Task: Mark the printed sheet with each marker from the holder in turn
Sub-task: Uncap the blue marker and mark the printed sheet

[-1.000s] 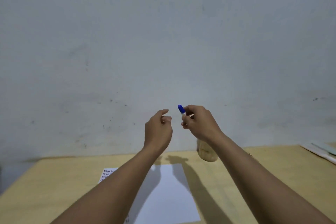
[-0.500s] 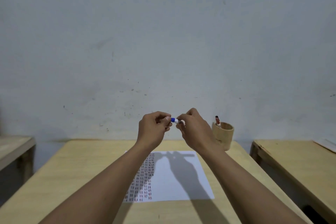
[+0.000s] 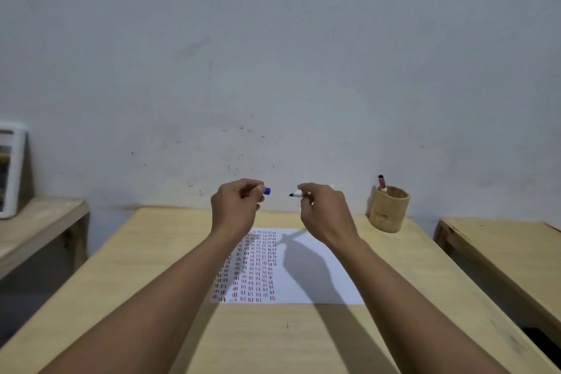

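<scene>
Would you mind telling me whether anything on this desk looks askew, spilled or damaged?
Nothing stands out. The printed sheet lies flat on the desk, the bamboo holder stands upright with one marker, and the hands hold an uncapped marker and its blue cap.

No legible text found. The printed sheet point(image 3: 303, 276) below the fingers carries rows of small marks, too fine to read.
</scene>
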